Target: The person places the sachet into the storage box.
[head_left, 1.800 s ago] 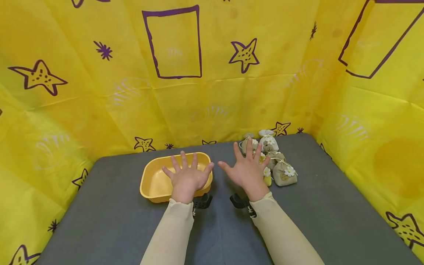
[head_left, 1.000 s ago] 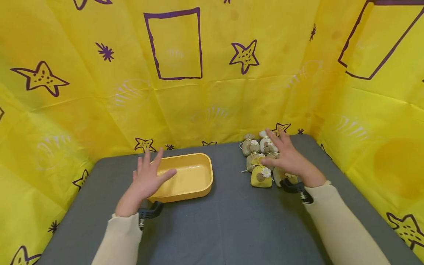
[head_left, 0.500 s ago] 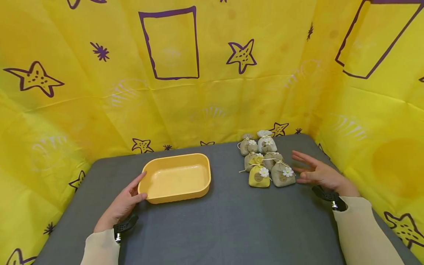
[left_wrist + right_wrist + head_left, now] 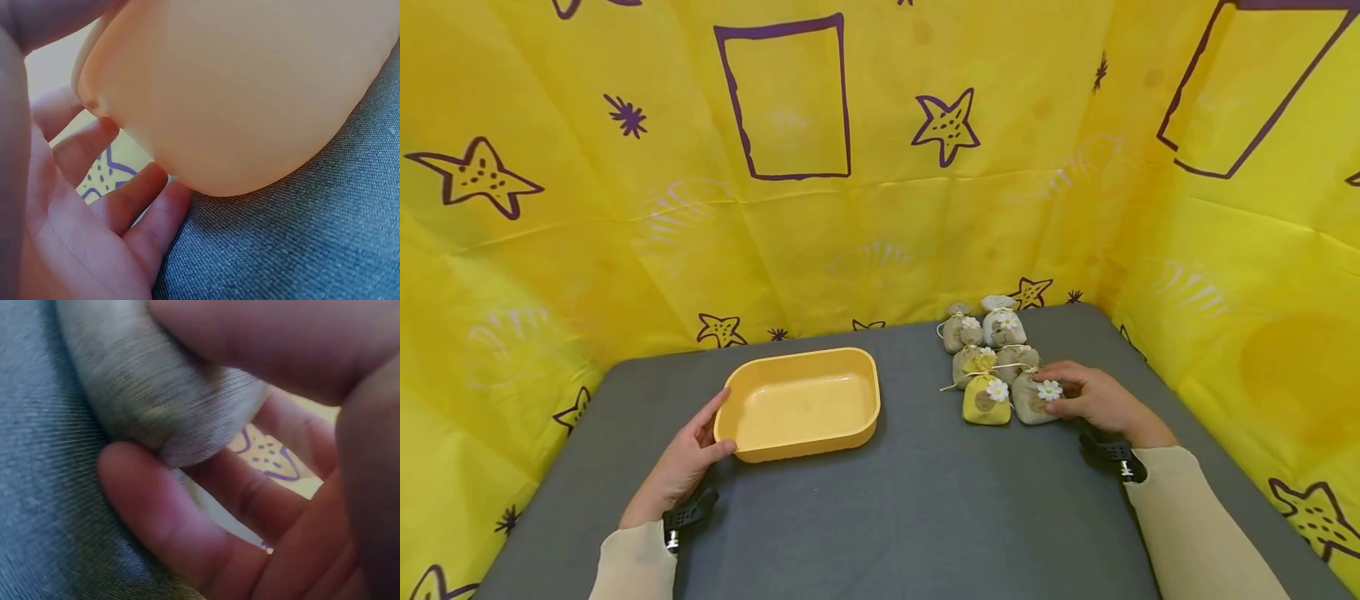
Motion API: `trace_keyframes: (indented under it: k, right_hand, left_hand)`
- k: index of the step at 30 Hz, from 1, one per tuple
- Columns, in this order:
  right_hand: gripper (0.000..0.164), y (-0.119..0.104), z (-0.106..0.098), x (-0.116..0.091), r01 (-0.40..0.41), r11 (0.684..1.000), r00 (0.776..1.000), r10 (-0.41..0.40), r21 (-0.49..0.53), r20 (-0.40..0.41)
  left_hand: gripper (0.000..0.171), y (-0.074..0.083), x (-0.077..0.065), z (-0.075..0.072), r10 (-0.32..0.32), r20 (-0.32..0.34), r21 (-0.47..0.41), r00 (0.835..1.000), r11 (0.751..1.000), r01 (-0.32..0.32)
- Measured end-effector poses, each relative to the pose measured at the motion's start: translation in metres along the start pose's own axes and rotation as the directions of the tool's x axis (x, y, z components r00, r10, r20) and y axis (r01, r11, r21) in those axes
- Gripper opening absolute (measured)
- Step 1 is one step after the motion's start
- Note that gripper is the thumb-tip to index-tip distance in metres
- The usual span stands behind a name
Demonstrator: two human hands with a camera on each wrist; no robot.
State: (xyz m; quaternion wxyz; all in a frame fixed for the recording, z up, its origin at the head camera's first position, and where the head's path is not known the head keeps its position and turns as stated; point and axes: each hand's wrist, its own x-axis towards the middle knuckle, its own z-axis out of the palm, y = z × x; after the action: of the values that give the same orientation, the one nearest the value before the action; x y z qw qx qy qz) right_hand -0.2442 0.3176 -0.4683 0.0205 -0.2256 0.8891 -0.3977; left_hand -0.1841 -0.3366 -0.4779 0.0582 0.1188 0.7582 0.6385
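Observation:
The yellow plastic basin (image 4: 805, 446) stands on the grey cloth, left of the middle in the head view. My left hand (image 4: 676, 467) grips its left end, thumb at the front corner and fingertips along the side wall (image 4: 237, 94). On the right, my right hand (image 4: 1101, 404) pinches a grey-beige drawstring sachet (image 4: 1028, 402) with a white flower, thumb in front and fingers behind. That sachet (image 4: 150, 381) fills the upper part of the right wrist view and appears to rest on the cloth. Directly left of it sits a yellow sachet (image 4: 985, 404).
Behind these two sachets, several more stand close together, among them a white sachet (image 4: 1003, 327) and a brown sachet (image 4: 961, 332). Yellow printed curtains (image 4: 880, 208) enclose the back and sides of the grey cloth-covered table (image 4: 887, 533).
Both hands have spread apart from the middle with fingers extended. The left came down onto the basin's left end; the right swung out past the sachets, then back in to grasp the grey-beige one.

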Motion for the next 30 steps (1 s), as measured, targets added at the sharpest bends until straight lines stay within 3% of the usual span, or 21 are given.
trace_keyframes:
  k: [4, 10, 20, 24, 30]
  right_hand:
    - [0.035, 0.003, 0.003, 0.000, 0.009, 1.000, 0.998, -0.008, 0.013, -0.063]
    - [0.032, 0.011, 0.001, -0.005, -0.044, 0.992, 0.986, 0.062, 0.117, -0.158]
    - [0.024, 0.010, -0.014, -0.012, -0.036, 0.931, 0.933, 0.161, 0.362, -0.322]
    - [0.021, -0.011, -0.020, -0.006, -0.015, 0.932, 0.913, 0.160, 0.362, -0.376]
    - [0.028, -0.061, -0.023, 0.020, -0.011, 0.937, 0.908, 0.155, 0.350, -0.388]
  left_hand:
    - [0.076, 0.001, -0.001, 0.001, 0.011, -0.003, 0.020, 1.000, 1.000, -0.011]
    - [0.077, 0.003, -0.001, 0.004, 0.010, -0.009, 0.053, 1.000, 0.999, -0.009]
    - [0.075, 0.002, 0.000, 0.001, 0.013, -0.011, 0.059, 1.000, 0.998, -0.012]
    - [0.076, 0.002, -0.001, 0.002, -0.002, -0.013, 0.050, 1.000, 0.999, 0.003]
    - [0.078, 0.004, 0.002, 0.008, -0.008, 0.002, 0.023, 1.000, 1.000, 0.008]
